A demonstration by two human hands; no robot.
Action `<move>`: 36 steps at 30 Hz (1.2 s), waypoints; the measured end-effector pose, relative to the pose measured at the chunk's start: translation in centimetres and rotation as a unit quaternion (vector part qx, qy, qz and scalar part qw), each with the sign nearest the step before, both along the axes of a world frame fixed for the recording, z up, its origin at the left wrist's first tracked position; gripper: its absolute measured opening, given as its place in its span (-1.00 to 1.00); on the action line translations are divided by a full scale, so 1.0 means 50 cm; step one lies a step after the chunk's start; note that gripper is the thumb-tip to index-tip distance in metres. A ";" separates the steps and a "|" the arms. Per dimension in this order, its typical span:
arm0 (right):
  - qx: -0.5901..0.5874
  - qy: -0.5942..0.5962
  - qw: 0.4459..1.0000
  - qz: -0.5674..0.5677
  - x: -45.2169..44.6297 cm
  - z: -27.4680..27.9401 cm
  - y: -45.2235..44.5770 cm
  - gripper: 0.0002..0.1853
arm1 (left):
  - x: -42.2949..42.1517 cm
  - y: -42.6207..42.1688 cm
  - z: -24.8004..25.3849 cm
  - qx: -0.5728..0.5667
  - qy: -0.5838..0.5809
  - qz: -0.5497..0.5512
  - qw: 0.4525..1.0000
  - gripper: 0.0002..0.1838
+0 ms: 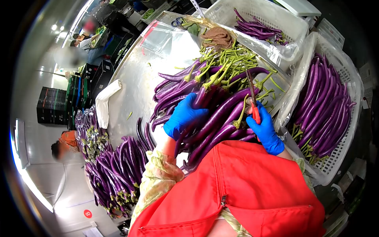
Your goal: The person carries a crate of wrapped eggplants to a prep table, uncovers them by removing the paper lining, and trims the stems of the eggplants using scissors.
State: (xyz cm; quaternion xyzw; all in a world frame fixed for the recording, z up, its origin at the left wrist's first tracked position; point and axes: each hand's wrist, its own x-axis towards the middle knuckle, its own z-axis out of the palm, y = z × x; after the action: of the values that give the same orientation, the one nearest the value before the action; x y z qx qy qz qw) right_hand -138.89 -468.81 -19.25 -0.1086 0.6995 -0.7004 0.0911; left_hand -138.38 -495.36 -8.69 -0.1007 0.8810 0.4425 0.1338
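Note:
My left hand [184, 117], in a blue glove, is closed around a long purple eggplant [204, 96], its green stem pointing away from me. In my right hand [266, 130], also gloved in blue, is a pair of scissors with red handles [256, 113]; the blades point up and away. Right beside both hands lies a pile of long eggplants [221, 112], many with green stems still on. Cut green stems [239, 59] are heaped just beyond the pile. Where the scissor blades end, stems and eggplants crowd close.
A brown cloth [218, 36] rests behind the stems. White crates of eggplants [321, 106] stand at the right and far right. Bundled eggplants [116, 170] lie at the left, near a white sleeve [106, 100]. Clear plastic bags [167, 41] lie on the metal table [130, 71]. Other people work farther off.

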 end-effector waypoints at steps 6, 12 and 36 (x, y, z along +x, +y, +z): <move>0.008 0.011 1.000 -0.006 -0.004 0.017 -0.010 -0.41 | -0.011 0.022 -0.006 -0.048 0.063 0.005 0.997 -0.47; 0.008 -0.006 1.000 0.002 -0.003 0.018 -0.005 -0.42 | -0.033 0.056 -0.002 -0.100 0.073 -0.008 0.992 -0.54; 0.176 0.279 0.932 0.152 -0.027 0.190 0.026 -0.44 | 0.078 -0.012 0.150 0.214 0.082 0.050 0.972 -0.21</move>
State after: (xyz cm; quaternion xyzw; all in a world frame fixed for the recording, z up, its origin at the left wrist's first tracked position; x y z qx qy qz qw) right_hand -140.22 -467.50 -9.74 -0.3874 0.7838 -0.4851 0.0152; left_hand -134.48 -495.94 -1.18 -0.0767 0.7676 0.6337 0.0575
